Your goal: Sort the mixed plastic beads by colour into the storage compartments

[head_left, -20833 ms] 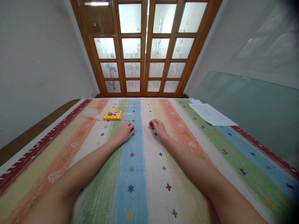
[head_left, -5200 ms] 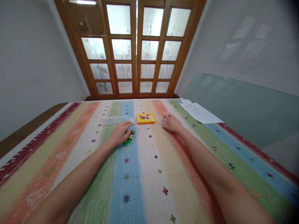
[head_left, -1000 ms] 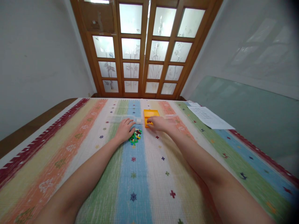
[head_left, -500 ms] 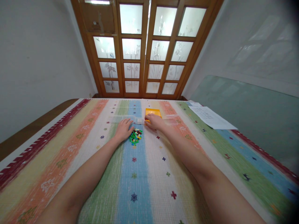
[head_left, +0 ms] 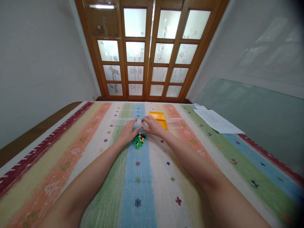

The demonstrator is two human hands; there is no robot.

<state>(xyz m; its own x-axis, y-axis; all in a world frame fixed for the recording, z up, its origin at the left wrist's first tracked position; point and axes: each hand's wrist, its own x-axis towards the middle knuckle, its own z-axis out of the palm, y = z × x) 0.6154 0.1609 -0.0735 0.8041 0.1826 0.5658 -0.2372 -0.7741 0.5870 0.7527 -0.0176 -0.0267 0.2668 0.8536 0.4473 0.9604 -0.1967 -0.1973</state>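
A small whitish clear box [head_left: 139,123] sits between my two hands, mostly hidden by the fingers. My left hand [head_left: 128,130] has its fingers and thumb curled against its left side. On the opposite side, my right hand [head_left: 152,126] grips it with bent fingers. Just below the hands lies a pile of small toy bricks [head_left: 139,141], mostly green with some brown, white, yellow and blue. A yellow divided tray [head_left: 162,122] rests behind and to the right of my right hand.
A clear plastic tray [head_left: 118,122] lies left of my left hand, and another clear tray [head_left: 175,124] lies right of the yellow one. Printed paper sheets [head_left: 215,121] lie at the table's right. A striped cloth [head_left: 137,177] covers the table.
My right hand has left the yellow tray's near edge and moved left to the small box. My left hand has shifted right and curled in toward it. More of the yellow tray shows.
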